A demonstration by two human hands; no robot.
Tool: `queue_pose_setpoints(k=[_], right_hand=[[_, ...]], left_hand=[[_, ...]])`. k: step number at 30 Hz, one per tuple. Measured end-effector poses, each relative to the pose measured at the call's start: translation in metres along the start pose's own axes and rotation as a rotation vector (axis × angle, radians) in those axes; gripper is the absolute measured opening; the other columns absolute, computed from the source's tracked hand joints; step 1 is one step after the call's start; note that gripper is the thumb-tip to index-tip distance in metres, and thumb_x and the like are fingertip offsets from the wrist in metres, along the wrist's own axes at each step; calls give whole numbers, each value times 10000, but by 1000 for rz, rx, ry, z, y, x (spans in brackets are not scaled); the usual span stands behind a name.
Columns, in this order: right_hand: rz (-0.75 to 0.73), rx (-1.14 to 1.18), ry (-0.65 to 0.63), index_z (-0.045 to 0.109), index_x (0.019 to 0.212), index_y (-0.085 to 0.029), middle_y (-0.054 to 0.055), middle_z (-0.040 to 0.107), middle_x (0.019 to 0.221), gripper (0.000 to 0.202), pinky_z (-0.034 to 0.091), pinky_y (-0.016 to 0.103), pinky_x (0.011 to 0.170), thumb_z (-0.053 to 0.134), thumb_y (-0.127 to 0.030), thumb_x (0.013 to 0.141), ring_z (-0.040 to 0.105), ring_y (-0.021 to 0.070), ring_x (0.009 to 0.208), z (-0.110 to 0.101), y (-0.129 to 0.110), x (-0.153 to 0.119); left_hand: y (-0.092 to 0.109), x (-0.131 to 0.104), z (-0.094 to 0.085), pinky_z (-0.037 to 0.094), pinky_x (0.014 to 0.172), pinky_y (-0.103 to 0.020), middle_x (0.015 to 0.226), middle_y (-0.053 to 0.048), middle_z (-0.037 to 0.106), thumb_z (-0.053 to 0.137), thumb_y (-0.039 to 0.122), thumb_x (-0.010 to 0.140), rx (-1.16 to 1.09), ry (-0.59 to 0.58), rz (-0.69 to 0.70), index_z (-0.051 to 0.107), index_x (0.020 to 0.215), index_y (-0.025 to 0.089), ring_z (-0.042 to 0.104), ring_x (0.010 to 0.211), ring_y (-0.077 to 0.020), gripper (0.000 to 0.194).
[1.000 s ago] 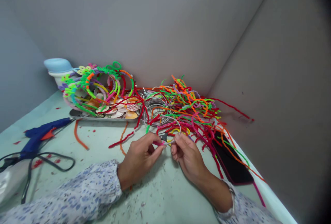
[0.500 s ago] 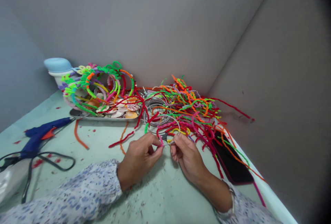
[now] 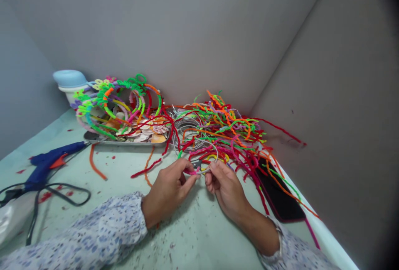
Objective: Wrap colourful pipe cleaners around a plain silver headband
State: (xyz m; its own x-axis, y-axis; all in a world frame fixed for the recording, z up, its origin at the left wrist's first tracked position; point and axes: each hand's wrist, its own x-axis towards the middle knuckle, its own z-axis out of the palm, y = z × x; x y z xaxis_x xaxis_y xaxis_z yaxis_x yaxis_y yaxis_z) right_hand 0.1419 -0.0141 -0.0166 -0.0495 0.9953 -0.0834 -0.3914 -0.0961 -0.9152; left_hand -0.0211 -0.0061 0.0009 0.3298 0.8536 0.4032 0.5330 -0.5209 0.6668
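Observation:
My left hand (image 3: 168, 189) pinches a pink fuzzy stem (image 3: 195, 171) at the lower left of a thin silvery wire ring (image 3: 217, 152). On the ring's lower right, my right hand (image 3: 227, 189) grips the wire between thumb and forefinger. Pink wraps a short stretch of the wire at my left fingertips. Behind the ring lie several coiled metal rings (image 3: 187, 135) and a heap of coloured fuzzy stems (image 3: 230, 124). A dark tool, partly hidden, is just beyond my fingers.
A metal tray (image 3: 137, 143) of shells stands at the back left, with fuzzy coloured hoops (image 3: 107, 99) over it. A blue glue gun (image 3: 51, 162) with its cord lies left. A blue-lidded container (image 3: 71, 79) stands behind; a black phone (image 3: 282, 197) lies right.
My left fingertips have moved slightly right along the ring, and the pink stem now lies more along the wire. My right hand keeps its hold almost unchanged.

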Motion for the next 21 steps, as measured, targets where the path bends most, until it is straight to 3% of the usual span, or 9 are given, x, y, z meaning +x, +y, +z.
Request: queue_pose_setpoints(k=[9, 14, 21], right_hand=[[-16, -58, -3, 535, 668, -176, -36, 563, 549, 317, 342, 168, 428, 574, -438, 843, 456, 61, 438, -2, 1, 0], [-31, -84, 2, 529, 670, -178, -37, 563, 547, 316, 341, 172, 428, 574, -438, 844, 456, 62, 437, -3, 2, 0], [-51, -107, -5, 518, 687, -178, -39, 559, 560, 300, 358, 167, 449, 551, -413, 870, 461, 58, 454, -2, 1, 1]], left_hand=[[3, 4, -3, 390, 550, -220, 705, 3, 551, 539, 245, 844, -25, -78, 10, 578, 747, 166, 500, 613, -115, 131], [6, 7, -2, 385, 537, -214, 598, 25, 522, 549, 262, 834, -179, -162, -118, 577, 657, 165, 505, 591, -117, 204], [1, 10, 0, 335, 440, -190, 536, 56, 481, 564, 283, 816, -412, -311, -316, 593, 712, 148, 422, 447, -76, 173]])
